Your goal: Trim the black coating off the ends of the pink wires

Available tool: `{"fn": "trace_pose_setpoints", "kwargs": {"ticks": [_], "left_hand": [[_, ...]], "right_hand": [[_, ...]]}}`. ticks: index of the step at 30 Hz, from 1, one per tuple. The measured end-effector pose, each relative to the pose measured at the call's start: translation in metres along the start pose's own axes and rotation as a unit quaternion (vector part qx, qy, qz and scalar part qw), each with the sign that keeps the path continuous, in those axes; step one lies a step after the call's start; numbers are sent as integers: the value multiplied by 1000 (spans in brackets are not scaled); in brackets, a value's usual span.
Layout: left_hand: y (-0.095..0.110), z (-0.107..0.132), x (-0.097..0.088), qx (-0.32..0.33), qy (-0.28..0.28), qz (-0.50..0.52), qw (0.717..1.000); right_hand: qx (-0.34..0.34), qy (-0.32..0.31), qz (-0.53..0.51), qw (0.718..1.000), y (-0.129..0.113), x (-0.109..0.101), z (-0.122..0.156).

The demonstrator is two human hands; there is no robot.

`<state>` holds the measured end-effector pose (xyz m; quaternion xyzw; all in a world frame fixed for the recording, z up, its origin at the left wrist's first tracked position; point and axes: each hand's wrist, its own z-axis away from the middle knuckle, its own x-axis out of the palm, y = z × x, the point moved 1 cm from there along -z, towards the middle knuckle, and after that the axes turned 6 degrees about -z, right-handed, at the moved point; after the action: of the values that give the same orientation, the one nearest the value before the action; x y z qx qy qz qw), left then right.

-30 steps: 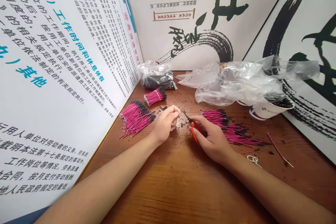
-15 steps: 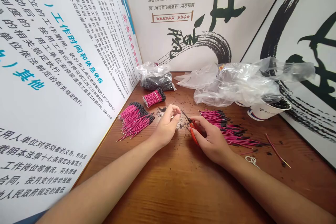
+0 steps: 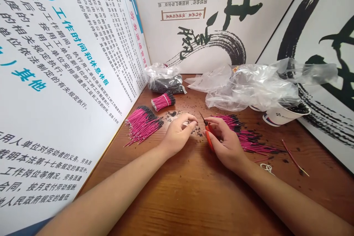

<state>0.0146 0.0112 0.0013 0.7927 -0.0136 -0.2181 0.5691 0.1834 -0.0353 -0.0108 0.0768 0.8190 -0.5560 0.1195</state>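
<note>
Head view: the right hand grip clenches red-handled snips, tips up, just beside the left hand, pinched on something too small to tell; closeness steadies the work. Pink wires lie beyond the snips.

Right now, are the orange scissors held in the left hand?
No, the orange scissors are in the right hand, and the left hand is apart from them.
</note>
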Motion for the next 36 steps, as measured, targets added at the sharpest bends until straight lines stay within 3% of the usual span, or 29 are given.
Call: {"fn": "trace_pose_setpoints", "kwargs": {"ticks": [5, 12, 17, 21, 25, 30, 33, 36], "left_hand": [[3, 2, 1, 82, -19, -96, 992], [-2, 7, 3, 25, -28, -110, 993], [-4, 6, 3, 3, 41, 11, 999], [-6, 5, 2, -19, 33, 59, 998], [-2, 6, 1, -8, 15, -7, 1000], [6, 8, -1, 8, 46, -109, 993], [7, 8, 0, 3, 67, -122, 990], [4, 8, 2, 6, 51, -105, 993]], "right_hand": [[-17, 21, -43, 999, 0, 0, -1], [-6, 31, -66, 997, -1, 2, -2], [-7, 33, -50, 998, 0, 3, -2], [-4, 14, -45, 999, 1, 3, -2], [-2, -4, -34, 999, 1, 2, -1], [-5, -14, -31, 999, 0, 2, -1], [-5, -15, -25, 1000, 0, 2, -1], [-2, -12, -17, 1000, 0, 2, -2]]}}
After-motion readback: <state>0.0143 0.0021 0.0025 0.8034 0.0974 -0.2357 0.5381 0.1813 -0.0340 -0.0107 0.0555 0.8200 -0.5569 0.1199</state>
